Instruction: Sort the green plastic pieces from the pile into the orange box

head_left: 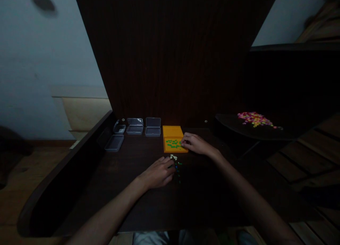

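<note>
My right hand (196, 143) reaches over the right side of an open orange box (171, 131). Its fingers are pinched together above the box, and whatever they hold is too small to make out. Small green pieces (173, 144) lie scattered inside the box. Nearer to me, my left hand (159, 172) rests on the dark table with its fingers curled in, hiding what may be under or in them. At its fingertips sit a little cluster of white pieces (173, 157) and a loose line of blue and green pieces (177, 170).
Open clear plastic cases (153, 131) stand along the back left, with a clear tray (114, 143) beside the table's raised left side (66, 174). A heap of pink, yellow and purple pieces (256, 119) lies on a dark curved surface at the right. A tall dark panel (175, 60) rises behind.
</note>
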### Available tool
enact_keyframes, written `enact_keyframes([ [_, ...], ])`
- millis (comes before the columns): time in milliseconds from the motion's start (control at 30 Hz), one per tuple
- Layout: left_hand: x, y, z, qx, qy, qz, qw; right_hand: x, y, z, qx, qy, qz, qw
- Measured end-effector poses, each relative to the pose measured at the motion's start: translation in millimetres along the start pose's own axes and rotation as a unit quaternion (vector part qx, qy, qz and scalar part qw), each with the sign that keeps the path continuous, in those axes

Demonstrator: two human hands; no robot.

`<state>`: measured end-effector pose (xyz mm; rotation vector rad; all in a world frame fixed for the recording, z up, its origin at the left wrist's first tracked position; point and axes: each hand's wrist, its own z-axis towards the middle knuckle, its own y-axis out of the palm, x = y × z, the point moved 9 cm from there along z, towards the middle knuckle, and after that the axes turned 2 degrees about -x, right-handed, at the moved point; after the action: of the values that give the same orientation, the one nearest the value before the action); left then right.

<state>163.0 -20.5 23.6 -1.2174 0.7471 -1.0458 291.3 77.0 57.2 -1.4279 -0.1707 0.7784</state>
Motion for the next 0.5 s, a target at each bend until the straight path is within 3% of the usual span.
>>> enact_keyframes([
  [200, 0, 0.2, 0, -0.006, -0.009, -0.005, 1.0, 24, 25, 23, -0.024, 0.02, -0.022, 0.999],
  [500, 0, 3.8, -1, -0.016, -0.007, 0.0, 1.0, 35, 36, 35, -0.043, 0.037, -0.054, 0.997],
])
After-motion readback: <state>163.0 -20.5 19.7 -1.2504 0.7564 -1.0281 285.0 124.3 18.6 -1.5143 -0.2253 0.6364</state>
